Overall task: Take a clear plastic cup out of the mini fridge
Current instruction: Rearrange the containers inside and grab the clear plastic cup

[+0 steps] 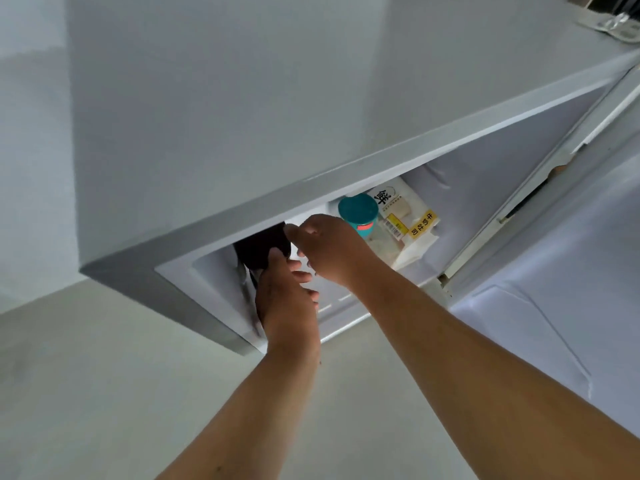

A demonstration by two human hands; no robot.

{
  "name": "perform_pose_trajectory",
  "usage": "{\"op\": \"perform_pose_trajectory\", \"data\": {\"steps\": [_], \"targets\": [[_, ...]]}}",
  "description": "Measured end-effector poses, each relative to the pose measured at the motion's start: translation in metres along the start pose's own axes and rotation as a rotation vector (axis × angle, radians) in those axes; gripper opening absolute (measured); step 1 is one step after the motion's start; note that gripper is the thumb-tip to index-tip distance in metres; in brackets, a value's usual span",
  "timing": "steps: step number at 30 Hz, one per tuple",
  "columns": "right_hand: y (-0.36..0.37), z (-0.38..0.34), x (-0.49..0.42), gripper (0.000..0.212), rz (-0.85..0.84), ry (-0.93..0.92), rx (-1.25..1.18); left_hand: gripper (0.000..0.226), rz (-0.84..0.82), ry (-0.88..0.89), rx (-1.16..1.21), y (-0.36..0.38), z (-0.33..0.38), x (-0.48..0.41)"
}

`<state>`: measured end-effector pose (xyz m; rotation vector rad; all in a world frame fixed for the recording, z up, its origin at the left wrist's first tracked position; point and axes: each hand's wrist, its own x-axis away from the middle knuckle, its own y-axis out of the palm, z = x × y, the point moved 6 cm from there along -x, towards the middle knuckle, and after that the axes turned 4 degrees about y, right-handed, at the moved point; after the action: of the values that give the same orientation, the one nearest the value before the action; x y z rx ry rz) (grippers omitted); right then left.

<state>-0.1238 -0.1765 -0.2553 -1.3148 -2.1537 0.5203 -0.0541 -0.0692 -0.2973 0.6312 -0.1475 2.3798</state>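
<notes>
The grey mini fridge [214, 216] stands open and I look down into it. At the left of the opening is a dark-topped cup [261, 245]; its body is hard to make out. My left hand [287, 299] reaches in from below, with its thumb against the dark top and its fingers curled around what is beneath. My right hand [332, 247] is just right of it, fingers bent downward, thumb tip at the dark top's edge. Behind my right hand stands a see-through cup with a teal lid [358, 209].
A white bread bag with a yellow label [412, 220] lies at the back right of the compartment. The fridge door [554, 271] hangs open on the right. The fridge's top edge overhangs the opening. Pale floor [104, 393] lies below, and a wall is at the left.
</notes>
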Motion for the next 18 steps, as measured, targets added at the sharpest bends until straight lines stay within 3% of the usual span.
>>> {"op": "perform_pose_trajectory", "data": {"steps": [8, 13, 18], "targets": [[0.003, -0.013, -0.002, 0.038, -0.079, 0.034, 0.004, 0.045, -0.020, -0.110, 0.103, 0.004, 0.011, 0.004], [-0.026, 0.001, 0.008, 0.035, 0.046, 0.014, -0.104, 0.035, -0.072, 0.154, 0.049, 0.022, 0.021, 0.012], [-0.039, 0.033, 0.006, 0.029, -0.001, 0.169, -0.250, 0.038, -0.190, 0.078, -0.019, 0.050, -0.003, 0.011]]}}
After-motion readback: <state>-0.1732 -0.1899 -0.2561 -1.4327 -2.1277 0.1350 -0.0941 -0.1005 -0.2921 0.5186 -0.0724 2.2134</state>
